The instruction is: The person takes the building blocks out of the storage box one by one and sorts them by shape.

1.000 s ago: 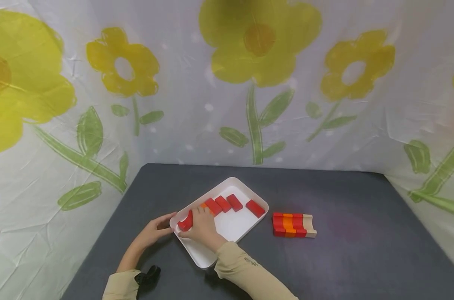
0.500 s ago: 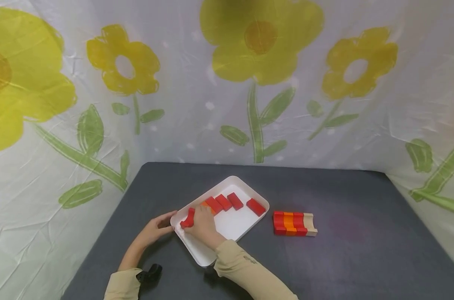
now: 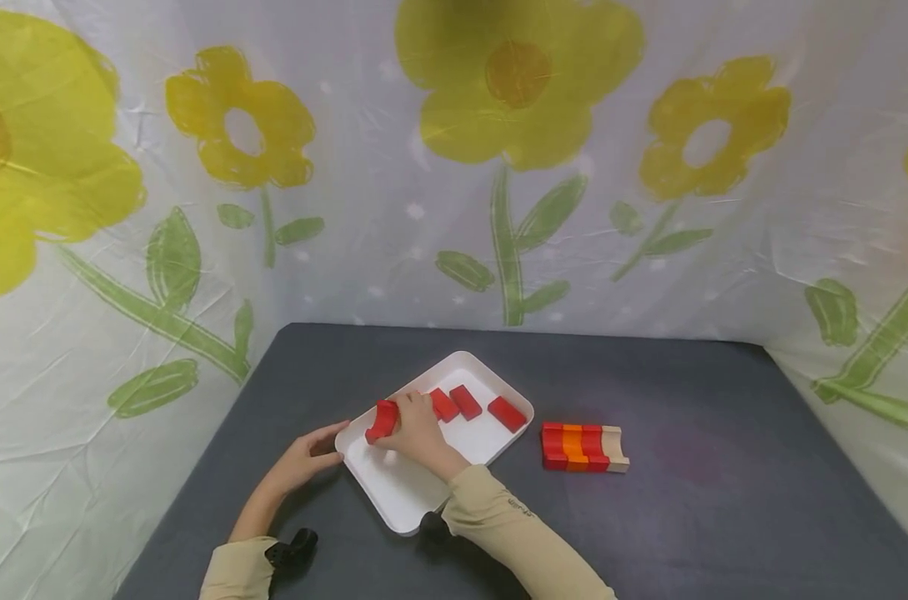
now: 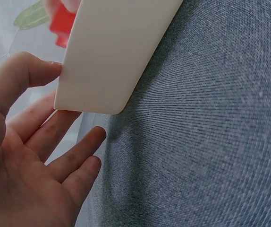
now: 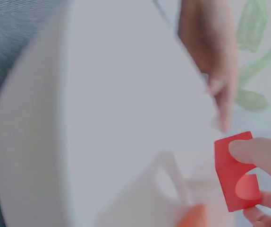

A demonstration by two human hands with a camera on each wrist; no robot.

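Note:
My right hand [image 3: 421, 433] pinches a red block [image 3: 382, 421] with a curved notch, held above the left part of a white tray [image 3: 404, 497]. In the right wrist view, thumb and fingertips grip the same red block [image 5: 227, 165] from opposite sides. At the tray's left corner my left hand [image 3: 302, 460] touches the outside; the left wrist view shows its thumb against the tray wall [image 4: 112, 52] and the other fingers loosely extended. Further red blocks [image 3: 465, 402] lie along the tray's far side, some hidden behind my right hand.
Right of the tray, a row of notched blocks [image 3: 575, 447] in red, orange and plain wood stands on the dark tabletop [image 3: 694, 517]. A blurred orange piece [image 5: 195, 216] shows in the right wrist view. A flower-printed curtain [image 3: 363, 208] hangs behind.
My right hand has turned the red block and moved it up and slightly right, away from the tray's left corner. My left hand has stayed at that corner.

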